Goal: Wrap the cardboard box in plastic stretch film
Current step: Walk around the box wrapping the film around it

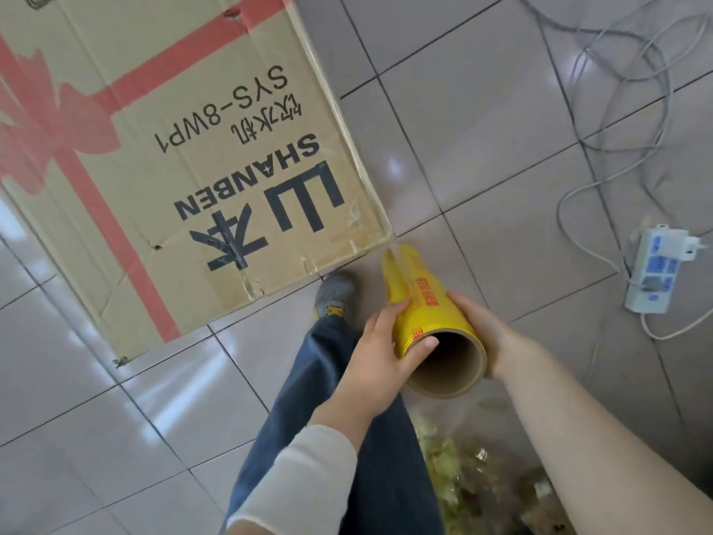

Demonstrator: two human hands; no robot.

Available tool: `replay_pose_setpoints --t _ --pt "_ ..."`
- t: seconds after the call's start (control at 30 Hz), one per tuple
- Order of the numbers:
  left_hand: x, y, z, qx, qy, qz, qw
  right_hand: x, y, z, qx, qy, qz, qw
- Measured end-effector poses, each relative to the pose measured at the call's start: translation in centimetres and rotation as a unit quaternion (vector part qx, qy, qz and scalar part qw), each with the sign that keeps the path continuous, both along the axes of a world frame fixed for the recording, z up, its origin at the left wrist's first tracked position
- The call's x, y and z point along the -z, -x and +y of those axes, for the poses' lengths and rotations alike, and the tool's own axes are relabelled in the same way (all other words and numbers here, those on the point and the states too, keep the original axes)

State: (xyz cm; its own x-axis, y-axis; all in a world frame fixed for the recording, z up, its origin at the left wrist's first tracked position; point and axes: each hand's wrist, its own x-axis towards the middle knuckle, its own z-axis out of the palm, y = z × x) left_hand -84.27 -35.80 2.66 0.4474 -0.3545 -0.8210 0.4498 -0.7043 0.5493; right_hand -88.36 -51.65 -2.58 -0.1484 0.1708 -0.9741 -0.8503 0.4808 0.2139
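A large cardboard box (pixel 185 156) with a red ribbon print and black lettering stands on the tiled floor, filling the upper left. I hold a yellow roll of stretch film (pixel 424 303) with a brown cardboard core, its far end close to the box's near right corner. A clear strip of film runs from the roll to that corner. My left hand (pixel 382 353) grips the roll's left side, thumb at the core's rim. On the opposite side, my right hand (pixel 478 330) cups the roll.
A white power strip (pixel 656 272) and loose grey cables (pixel 617 110) lie on the floor at the right. My leg in blue jeans and a grey shoe (pixel 335 295) are below the box. Crumpled clear plastic (pixel 482 476) lies at the bottom right.
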Motion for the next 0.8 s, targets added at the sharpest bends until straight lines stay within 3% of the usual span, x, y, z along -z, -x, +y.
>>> replay_pose_setpoints --t 0.1,0.23,0.3,0.4,0.5,0.63,0.8 --pt "-0.5 1.7 1.0 -0.027 -0.019 0.038 0.999 -0.7 0.3 1.1 -0.026 -0.008 0.004 1.0" --pt "-1.4 2.3 3.2 0.096 -0.087 0.098 0.987 -1.2 -0.1 3.9 -0.18 0.04 -0.06 0.981" --pt "-1.4 1.6 4.0 0.102 -0.056 0.074 0.99 -1.1 0.1 5.3 -0.195 0.046 -0.063 0.978" --pt "-1.1 -0.3 4.2 0.181 0.015 0.043 0.982 -1.4 -0.2 6.7 -0.156 0.035 -0.054 0.986" --pt "-0.5 -1.4 5.0 0.253 0.031 0.009 0.967 -1.3 0.4 7.4 -0.105 0.03 -0.045 0.993" --pt "-0.3 -1.4 6.9 0.218 0.015 -0.004 0.976 -0.8 2.4 8.9 -0.022 0.065 0.025 0.997" --pt "-1.3 0.0 9.0 0.137 0.008 0.009 0.991 -0.5 4.8 11.1 0.084 -0.004 0.012 0.996"
